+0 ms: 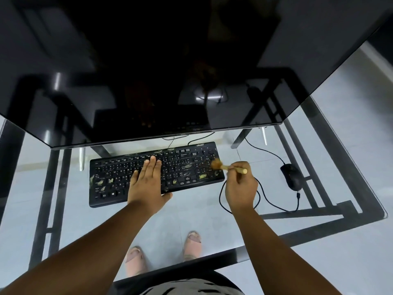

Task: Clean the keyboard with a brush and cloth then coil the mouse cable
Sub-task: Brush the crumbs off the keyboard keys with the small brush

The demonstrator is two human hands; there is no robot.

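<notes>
A black keyboard (187,167) with pale dirt smudges on its keys lies on the glass desk in front of the monitor. My left hand (146,184) rests flat on its middle keys, fingers spread. My right hand (241,188) grips a small wooden-handled brush (225,166), whose brown bristles touch the keyboard's right end. A black mouse (291,176) sits to the right, and its cable (274,204) loops loosely behind my right hand. No cloth is in view.
A large dark monitor (148,71) overhangs the back of the glass desk (202,213), close above the keyboard. The desk's black metal frame (331,177) shows through the glass. My feet in sandals (192,244) are visible on the tiled floor below.
</notes>
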